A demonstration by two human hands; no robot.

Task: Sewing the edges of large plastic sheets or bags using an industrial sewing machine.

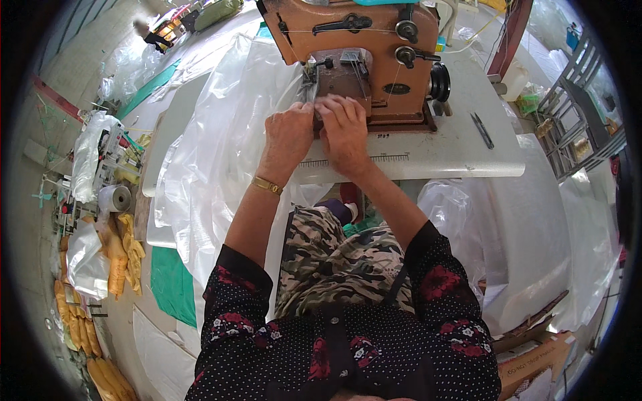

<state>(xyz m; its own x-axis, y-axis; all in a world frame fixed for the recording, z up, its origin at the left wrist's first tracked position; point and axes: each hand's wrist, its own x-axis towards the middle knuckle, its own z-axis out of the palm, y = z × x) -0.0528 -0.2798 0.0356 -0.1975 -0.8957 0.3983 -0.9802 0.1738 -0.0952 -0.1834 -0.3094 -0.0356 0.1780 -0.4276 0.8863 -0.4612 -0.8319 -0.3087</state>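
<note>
An orange-brown sewing machine point(364, 47) stands on a white table point(461, 154). Clear plastic sheeting point(221, 140) lies draped over the table's left side and runs under the machine's needle area. My left hand point(289, 130), with a gold bracelet on the wrist, presses the edge of the sheeting just in front of the needle. Beside it, touching, my right hand point(344, 127) pins the same edge with fingers bent down. The sheeting between my fingers and the needle is partly hidden.
Small black scissors point(481, 130) lie on the table to the right. White bags point(535, 227) pile up on the right, yellow bundles point(120, 254) and a tape roll point(119, 198) on the left floor. A metal rack point(575, 107) stands far right.
</note>
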